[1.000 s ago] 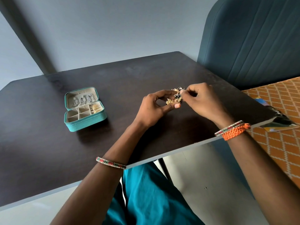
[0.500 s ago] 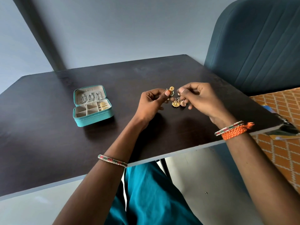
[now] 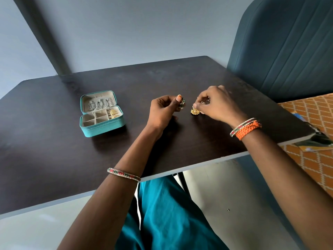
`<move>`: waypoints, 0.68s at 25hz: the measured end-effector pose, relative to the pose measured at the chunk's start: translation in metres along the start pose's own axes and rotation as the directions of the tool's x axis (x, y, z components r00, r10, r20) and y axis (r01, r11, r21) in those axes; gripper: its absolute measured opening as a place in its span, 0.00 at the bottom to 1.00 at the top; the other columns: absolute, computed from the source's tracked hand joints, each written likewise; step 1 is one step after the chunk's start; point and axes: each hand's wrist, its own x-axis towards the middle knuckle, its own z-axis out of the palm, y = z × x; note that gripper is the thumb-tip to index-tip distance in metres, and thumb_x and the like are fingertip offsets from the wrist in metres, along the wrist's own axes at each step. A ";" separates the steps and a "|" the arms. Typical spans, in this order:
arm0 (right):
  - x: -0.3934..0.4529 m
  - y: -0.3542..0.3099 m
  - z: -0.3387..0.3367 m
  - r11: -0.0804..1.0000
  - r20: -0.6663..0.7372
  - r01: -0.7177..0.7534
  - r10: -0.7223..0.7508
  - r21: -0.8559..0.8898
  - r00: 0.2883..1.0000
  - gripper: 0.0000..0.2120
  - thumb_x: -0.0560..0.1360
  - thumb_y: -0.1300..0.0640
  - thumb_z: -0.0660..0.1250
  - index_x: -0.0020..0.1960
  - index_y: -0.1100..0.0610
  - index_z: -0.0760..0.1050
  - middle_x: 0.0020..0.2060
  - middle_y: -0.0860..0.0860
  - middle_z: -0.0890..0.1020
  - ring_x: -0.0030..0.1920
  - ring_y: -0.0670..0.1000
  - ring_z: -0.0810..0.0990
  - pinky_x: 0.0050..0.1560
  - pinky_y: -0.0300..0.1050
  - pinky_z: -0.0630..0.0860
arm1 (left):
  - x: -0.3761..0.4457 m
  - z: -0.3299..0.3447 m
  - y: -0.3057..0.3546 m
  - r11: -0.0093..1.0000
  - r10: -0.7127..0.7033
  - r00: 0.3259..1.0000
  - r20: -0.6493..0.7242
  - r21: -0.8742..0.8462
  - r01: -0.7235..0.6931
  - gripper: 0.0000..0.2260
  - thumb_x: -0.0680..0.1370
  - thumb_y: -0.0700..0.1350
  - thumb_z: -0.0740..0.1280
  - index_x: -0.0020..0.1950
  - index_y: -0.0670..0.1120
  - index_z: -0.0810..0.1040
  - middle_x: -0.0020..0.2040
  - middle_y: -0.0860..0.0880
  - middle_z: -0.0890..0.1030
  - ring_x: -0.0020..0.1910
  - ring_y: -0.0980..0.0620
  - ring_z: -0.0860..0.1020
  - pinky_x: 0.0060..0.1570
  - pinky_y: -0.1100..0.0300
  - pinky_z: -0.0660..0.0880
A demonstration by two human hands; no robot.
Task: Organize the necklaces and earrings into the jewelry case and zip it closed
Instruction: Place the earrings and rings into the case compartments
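Note:
A teal jewelry case (image 3: pixel 102 128) lies open on the dark table (image 3: pixel 54 150), left of my hands. Necklaces (image 3: pixel 100 103) hang in its lid, and gold earrings (image 3: pixel 113 113) fill its right compartment. My left hand (image 3: pixel 164 110) pinches a dark green earring (image 3: pixel 182 102) between thumb and fingers. To its right, my right hand (image 3: pixel 218 105) grips a cluster of earrings low over the table. A gold flower earring (image 3: pixel 195 111) shows at its fingertips, touching or nearly touching the tabletop. The other earrings in that hand are mostly hidden.
A dark teal padded chair back (image 3: pixel 288 47) rises behind the table's right corner. An orange patterned surface (image 3: pixel 317 159) with a printed paper (image 3: pixel 322 139) lies to the right, below the table edge. Grey wall behind.
My hands have drawn apart. The left hand came away holding one dark green earring, and the right hand lowered the remaining earrings toward the tabletop.

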 end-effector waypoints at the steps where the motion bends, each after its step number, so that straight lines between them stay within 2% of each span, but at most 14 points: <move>1: -0.001 -0.003 0.002 0.998 -0.026 -0.013 0.012 -0.056 1.000 0.08 0.69 0.44 0.70 0.40 0.49 0.81 0.41 0.48 0.81 0.53 0.55 0.75 0.52 0.49 0.69 | 0.000 -0.001 0.000 1.000 -0.002 1.000 -0.009 -0.001 0.002 0.09 0.78 0.47 0.66 0.40 0.46 0.80 0.39 0.50 0.82 0.35 0.59 0.77 0.30 0.62 0.74; 3: -0.003 -0.007 0.005 0.992 -0.043 -0.061 0.057 -0.108 0.997 0.12 0.68 0.41 0.71 0.40 0.50 0.80 0.43 0.47 0.80 0.54 0.54 0.74 0.49 0.48 0.62 | 0.001 -0.001 0.001 1.000 -0.004 1.000 -0.023 0.004 0.004 0.09 0.78 0.47 0.66 0.40 0.46 0.79 0.38 0.51 0.82 0.34 0.60 0.76 0.30 0.62 0.74; 5: -0.005 -0.011 0.007 0.989 0.004 -0.060 0.061 -0.134 0.998 0.12 0.68 0.41 0.71 0.42 0.49 0.80 0.44 0.47 0.78 0.56 0.54 0.72 0.49 0.48 0.58 | -0.001 0.000 0.002 1.000 -0.003 0.999 -0.032 0.021 0.004 0.09 0.78 0.46 0.66 0.39 0.47 0.79 0.37 0.51 0.82 0.33 0.61 0.75 0.30 0.63 0.74; 8: -0.011 -0.012 0.002 0.994 0.070 -0.043 0.051 -0.104 0.996 0.06 0.71 0.46 0.71 0.44 0.48 0.81 0.45 0.46 0.75 0.59 0.55 0.70 0.49 0.47 0.56 | -0.002 0.000 0.002 1.000 0.003 1.000 -0.025 0.030 -0.002 0.09 0.78 0.46 0.66 0.39 0.47 0.79 0.37 0.51 0.82 0.33 0.60 0.75 0.30 0.64 0.73; 11: -0.016 -0.004 -0.006 0.997 0.105 -0.039 0.046 -0.066 0.993 0.04 0.73 0.51 0.70 0.46 0.46 0.82 0.45 0.45 0.76 0.59 0.53 0.71 0.49 0.47 0.56 | -0.002 0.000 0.004 0.999 0.004 1.000 -0.003 0.044 -0.004 0.10 0.78 0.47 0.66 0.38 0.47 0.79 0.37 0.52 0.82 0.34 0.58 0.75 0.30 0.64 0.73; 14: -0.019 0.009 -0.016 0.996 0.055 -0.083 0.081 0.029 0.995 0.06 0.73 0.56 0.69 0.45 0.47 0.83 0.35 0.41 0.77 0.44 0.46 0.75 0.49 0.44 0.65 | -0.002 0.000 0.004 0.999 0.004 1.000 0.011 0.052 -0.004 0.10 0.78 0.46 0.66 0.38 0.46 0.78 0.36 0.52 0.81 0.34 0.58 0.74 0.29 0.64 0.71; 16: -0.019 0.017 -0.020 0.987 0.067 -0.108 0.101 0.120 0.993 0.08 0.74 0.62 0.69 0.45 0.50 0.83 0.34 0.45 0.78 0.35 0.43 0.73 0.41 0.35 0.71 | -0.002 0.000 0.004 0.998 0.005 1.000 0.018 0.057 -0.006 0.10 0.78 0.46 0.66 0.38 0.46 0.78 0.37 0.51 0.81 0.34 0.57 0.74 0.28 0.65 0.71; 17: -0.017 0.020 -0.020 0.986 0.069 -0.113 0.105 0.124 0.992 0.09 0.74 0.64 0.68 0.45 0.51 0.83 0.35 0.47 0.79 0.33 0.43 0.73 0.38 0.31 0.72 | -0.003 0.000 0.004 0.998 0.008 1.000 0.024 0.059 -0.010 0.10 0.78 0.46 0.66 0.38 0.46 0.78 0.37 0.50 0.81 0.34 0.57 0.74 0.28 0.66 0.71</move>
